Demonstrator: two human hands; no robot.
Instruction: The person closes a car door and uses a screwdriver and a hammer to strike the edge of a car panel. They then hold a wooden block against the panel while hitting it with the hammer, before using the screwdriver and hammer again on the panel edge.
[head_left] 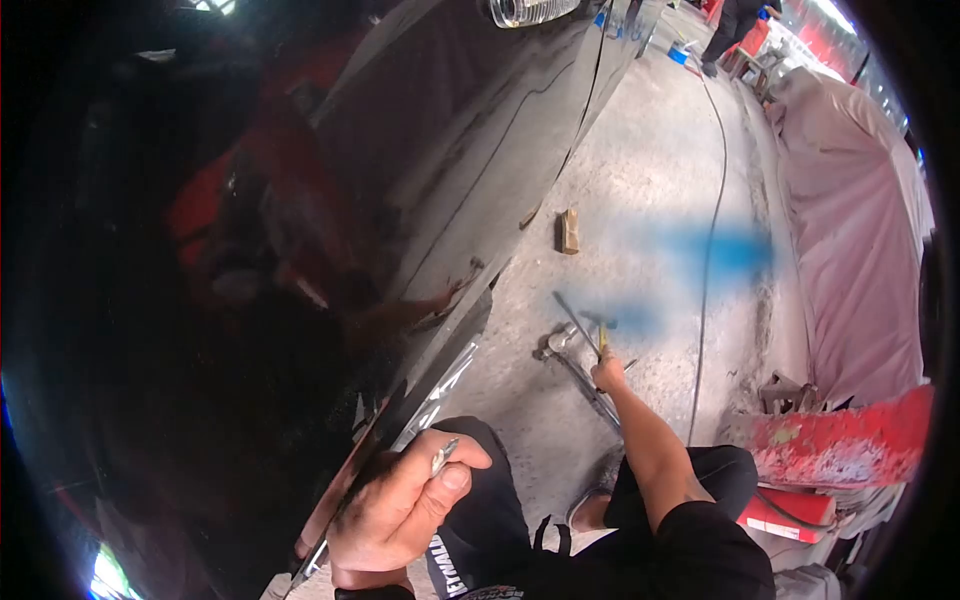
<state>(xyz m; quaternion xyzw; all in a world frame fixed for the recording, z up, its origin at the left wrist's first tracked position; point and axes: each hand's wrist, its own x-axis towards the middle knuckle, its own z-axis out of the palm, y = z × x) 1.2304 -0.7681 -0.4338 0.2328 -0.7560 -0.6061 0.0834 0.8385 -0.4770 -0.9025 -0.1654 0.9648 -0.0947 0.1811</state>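
Observation:
My left hand point(395, 515) is in front of the dark glossy car panel point(230, 400), low in the view. Its fingers are curled and pinch a small shiny metal piece point(445, 457), whose kind I cannot tell. My right arm stretches down towards the floor. There my right hand point(608, 374) closes around the yellow handle of a hammer point(603, 338), its dark head pointing away from me. A long dark bar point(577, 322) crosses close beside it. Just left of the hand, a metal stand with a round top point(565, 343) rests on the concrete.
A small wooden block point(569, 231) lies on the concrete floor point(640, 160). A dark cable point(712, 230) runs lengthwise along it. Pink cloth point(850, 230) covers something large at right, above a worn red panel point(840, 437). Far off stands a person point(738, 30) in dark clothes.

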